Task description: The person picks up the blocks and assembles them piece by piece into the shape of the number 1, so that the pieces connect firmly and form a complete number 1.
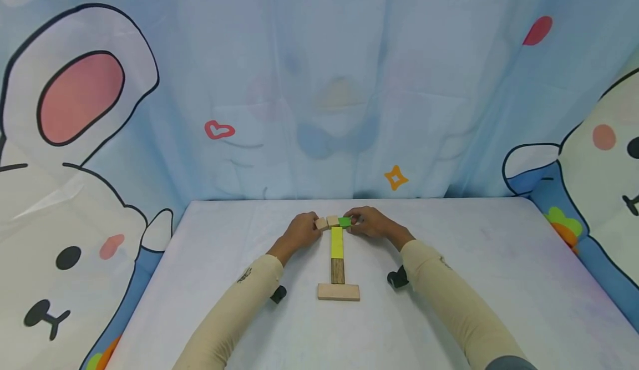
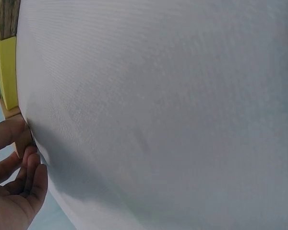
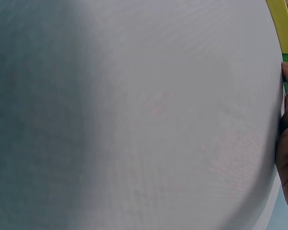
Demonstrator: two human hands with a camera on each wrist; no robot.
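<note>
In the head view, my left hand [image 1: 302, 229] pinches a small plain wooden block [image 1: 321, 224] at the left end of a short row. Beside it lies another plain block [image 1: 332, 221], then a green block [image 1: 344, 222], which my right hand [image 1: 372, 223] holds between thumb and fingers. Below the row runs a yellow block [image 1: 336, 242], followed by a dark wood-grained block [image 1: 337, 270]. A wide plain block [image 1: 338, 292] lies crosswise at the near end. The left wrist view shows thumb and fingers around the wooden block [image 2: 23, 142]; the right wrist view cuts off part of the hand.
A white-covered table [image 1: 229, 231] carries the blocks. Behind it hangs a light blue curtain [image 1: 319, 92] with cartoon figures. Dark wrist-camera pieces [image 1: 397, 277] stick out under both forearms.
</note>
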